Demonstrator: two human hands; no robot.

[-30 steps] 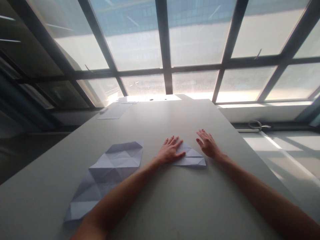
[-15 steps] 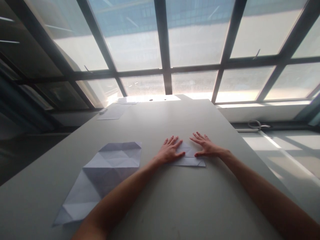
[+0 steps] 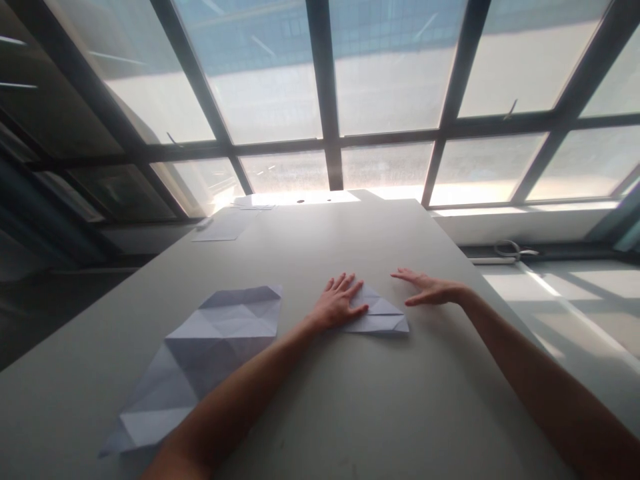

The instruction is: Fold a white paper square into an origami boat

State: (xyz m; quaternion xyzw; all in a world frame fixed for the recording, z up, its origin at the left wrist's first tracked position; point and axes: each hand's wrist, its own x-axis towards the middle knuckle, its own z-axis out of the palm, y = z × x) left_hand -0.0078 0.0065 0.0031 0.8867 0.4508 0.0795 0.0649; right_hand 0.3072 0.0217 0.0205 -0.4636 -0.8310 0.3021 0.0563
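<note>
a big creased sheet of paper (image 3: 200, 353) lies flat on the grey table (image 3: 350, 413), near the left arm. a bit farther, the left hand (image 3: 337, 303) lies flat, fingers spread, on a small folded paper (image 3: 380, 317). the right hand (image 3: 430, 290) hovers just beside that paper, fingers apart, holding nothing. far off lie more paper sheets (image 3: 223, 229) by the window (image 3: 320, 100).

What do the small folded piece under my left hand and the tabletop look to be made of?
Folded piece: thin white paper, matte, with sharp creases and flat layered flaps. Tabletop: smooth grey surface with a dull sheen, probably laminate or painted board, hard to tell.
</note>
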